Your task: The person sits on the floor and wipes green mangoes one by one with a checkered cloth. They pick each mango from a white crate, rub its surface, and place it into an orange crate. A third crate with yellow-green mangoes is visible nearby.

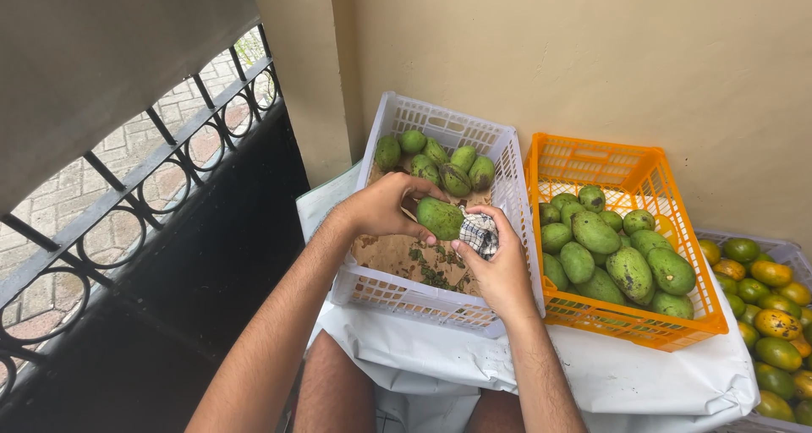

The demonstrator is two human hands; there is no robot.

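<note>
Left edge of view: a black iron railing (127, 196) with ring scrollwork, brick paving visible through it. It stands apart from the work.

Left hand (385, 206) — closed around a green mango (440, 217), fingers curled over the fruit's far end so that its near flank stays exposed. The mango is held in the air above the white crate (507, 175), over the crate's near half, not resting on anything.

Right hand (499, 268) — gripping a bunched checked cloth (480, 232) between thumb and fingers. The cloth presses against the mango's right end; the grip appears suited to wiping the skin while the other hand steadies the fruit.

White crate: sits at the left part of a table covered with a white sheet (643, 374), close against the wall. A small group of green mangoes (440, 158) lies at its far end. The near floor is bare brown card with dark leaf scraps, directly under the hands, so debris would likely drop there.

Orange crate (630, 175): touching the white crate's right side, holding a pile of green mangoes (613, 251) well over half its floor.

Right edge of the table: a third crate, only partly in view, filled with riper mangoes (774, 315) — yellow, orange and green, some spotted. Fruit appears kept separate by condition.
</note>
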